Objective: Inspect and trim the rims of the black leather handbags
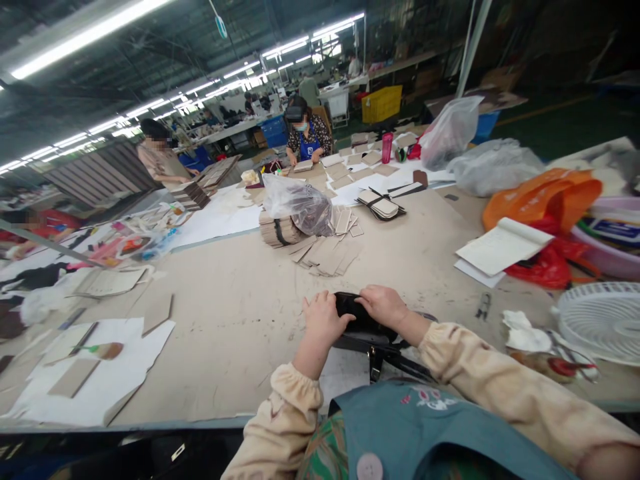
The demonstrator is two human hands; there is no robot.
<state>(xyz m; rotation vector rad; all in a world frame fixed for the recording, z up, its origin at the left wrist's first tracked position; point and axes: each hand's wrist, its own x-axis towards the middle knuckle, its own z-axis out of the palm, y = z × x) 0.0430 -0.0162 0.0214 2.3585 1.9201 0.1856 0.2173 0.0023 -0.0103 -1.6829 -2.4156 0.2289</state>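
Both my hands rest on a small black bag (356, 313) lying on the beige worktable (235, 313) close to my body. My left hand (324, 320) is curled over the bag's left end, fingers closed on it. My right hand (383, 305) presses on its top right, fingers bent over the edge. Black straps with a metal buckle (376, 360) trail from the bag toward me. Most of the bag is hidden under my hands.
Loose tan cardboard pieces (327, 255) and a banded stack under a clear plastic bag (299, 207) lie ahead. White papers (497, 248), an orange bag (543, 197) and a white fan (603, 320) are at the right. A brush (103, 350) lies at the left. Other people sit far across.
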